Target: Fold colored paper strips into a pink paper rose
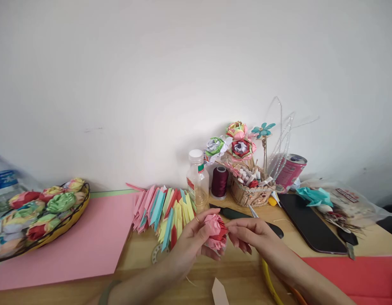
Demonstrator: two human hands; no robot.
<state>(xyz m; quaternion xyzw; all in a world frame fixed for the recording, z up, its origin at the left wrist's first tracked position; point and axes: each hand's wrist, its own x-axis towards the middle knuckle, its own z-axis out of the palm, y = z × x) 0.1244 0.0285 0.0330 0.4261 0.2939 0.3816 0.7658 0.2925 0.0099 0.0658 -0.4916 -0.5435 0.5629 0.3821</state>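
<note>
A pink and red folded paper flower [216, 234] is held between both hands over the wooden table [234, 271]. My left hand [194, 241] cups it from the left, fingers curled round it. On its right side my right hand [248, 235] pinches it with the fingertips. Behind the hands lies a fanned row of folded paper pieces [162, 209] in pink, blue, green, yellow and red.
A basket of paper flowers [40, 212] sits at the left beside a pink sheet [84, 241]. Behind stand a plastic bottle [197, 180], a dark thread spool [220, 182], a small basket with paper flowers [251, 188], a can [290, 171], scissors [246, 214] and a black tablet [310, 222]. Red paper [357, 275] lies at the right.
</note>
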